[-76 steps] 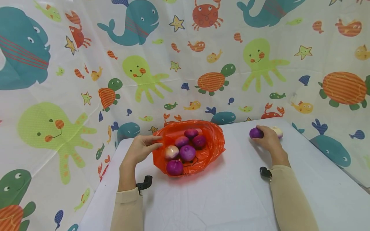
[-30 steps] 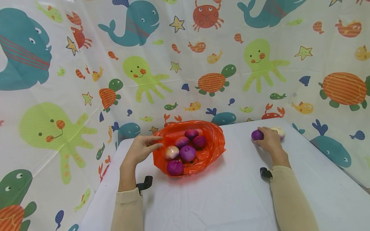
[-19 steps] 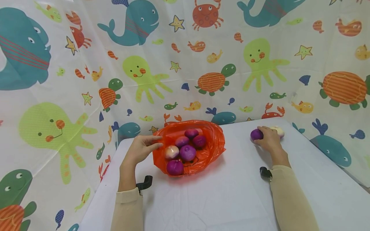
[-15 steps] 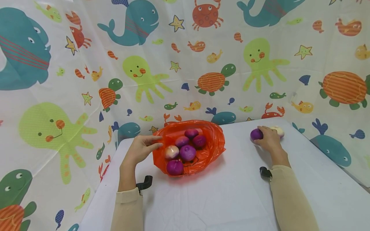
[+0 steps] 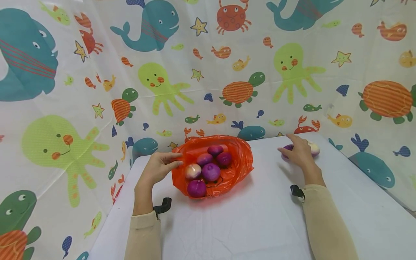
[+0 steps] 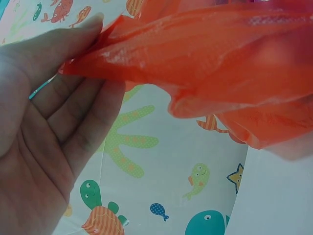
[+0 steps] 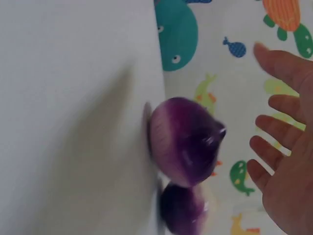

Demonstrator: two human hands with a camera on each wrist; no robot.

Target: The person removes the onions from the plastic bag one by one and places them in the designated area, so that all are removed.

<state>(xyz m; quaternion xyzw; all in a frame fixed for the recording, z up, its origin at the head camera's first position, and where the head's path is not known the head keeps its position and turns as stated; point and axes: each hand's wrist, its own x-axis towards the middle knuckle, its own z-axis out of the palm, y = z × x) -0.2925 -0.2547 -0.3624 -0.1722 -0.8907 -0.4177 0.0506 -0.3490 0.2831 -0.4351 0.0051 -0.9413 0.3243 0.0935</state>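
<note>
My left hand (image 5: 159, 167) pinches the left rim of a red plastic bag (image 5: 242, 169) between thumb and fingers; the left wrist view shows the bag's edge (image 6: 146, 58) drawn out taut from them. Inside the bag lie several onions, most of them purple and one pale (image 5: 193, 171). At the right of the table, my right hand (image 5: 299, 151) hovers over a purple onion (image 7: 183, 142) with fingers spread, apart from it. That onion rests on the table. Close by sits a second onion, purple and cream (image 5: 313, 148), partly hidden behind the hand in the head view.
A white cloth covers the table (image 5: 227, 231). A curtain (image 5: 201, 54) printed with sea animals hangs along the back and sides. Black wrist mounts (image 5: 162, 206) stick out from both sleeves.
My right hand has let go of the purple onion; its fingers have spread and lifted away, leaving the onion beside the cream one. The left hand and the bag have stayed still.
</note>
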